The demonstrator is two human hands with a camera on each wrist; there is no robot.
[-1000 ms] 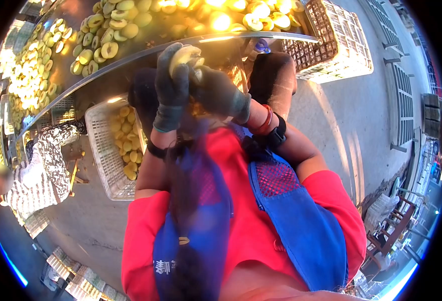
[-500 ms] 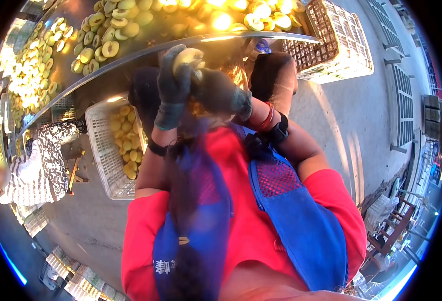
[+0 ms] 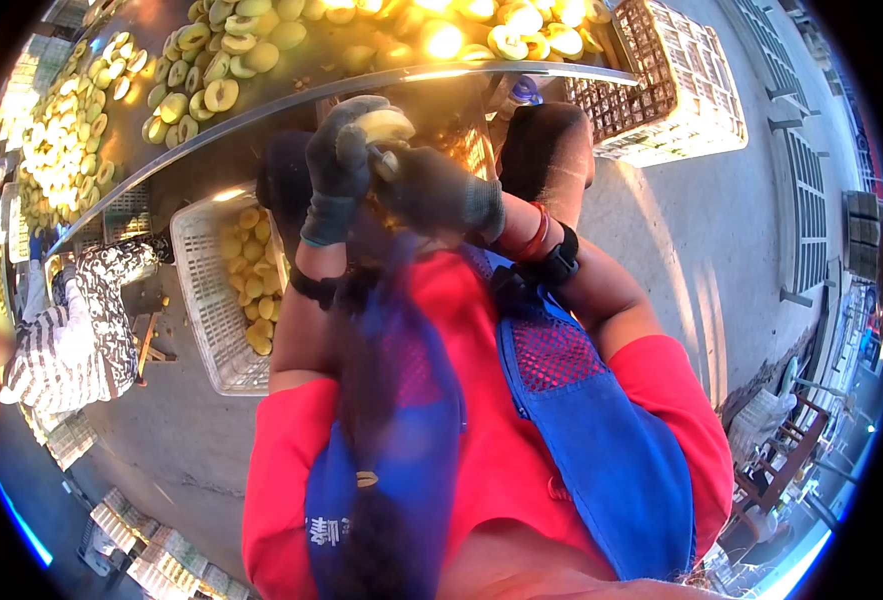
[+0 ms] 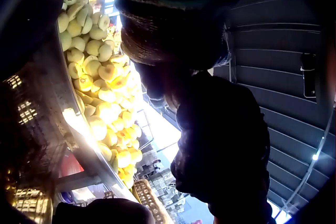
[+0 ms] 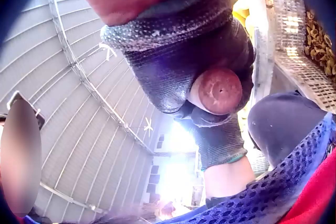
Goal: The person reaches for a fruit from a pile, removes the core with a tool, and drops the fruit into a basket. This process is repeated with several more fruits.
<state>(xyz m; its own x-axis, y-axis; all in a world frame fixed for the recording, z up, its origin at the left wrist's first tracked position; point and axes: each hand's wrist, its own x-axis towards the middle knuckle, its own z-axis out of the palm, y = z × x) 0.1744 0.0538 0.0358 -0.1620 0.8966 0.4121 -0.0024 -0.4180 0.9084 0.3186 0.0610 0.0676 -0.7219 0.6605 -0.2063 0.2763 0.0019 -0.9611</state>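
Both hands wear dark gloves and meet below the metal table edge in the head view. The left hand (image 3: 339,160) curls its fingers round a pale yellow fruit piece (image 3: 386,125). Close against it on the right, the right hand (image 3: 429,190) is curled. In the right wrist view the right hand (image 5: 184,64) grips a handle (image 5: 220,91) with a round reddish end; the tool's other end is hidden. The left hand (image 5: 223,142) shows just beyond it. The left wrist view shows the left hand (image 4: 168,35) very dark, its fingers hard to make out.
Halved fruit (image 3: 221,95) lies heaped on the metal-edged table (image 3: 306,98). A white crate (image 3: 201,300) of yellow fruit stands at the left, another crate (image 3: 701,90) at the upper right. A person in striped clothing (image 3: 76,350) sits at far left. Knees flank the hands.
The left hand has turned and shifted slightly, and the fruit piece in it now lies further right and at another angle. The right hand is almost where it was. The person at far left has moved an arm.
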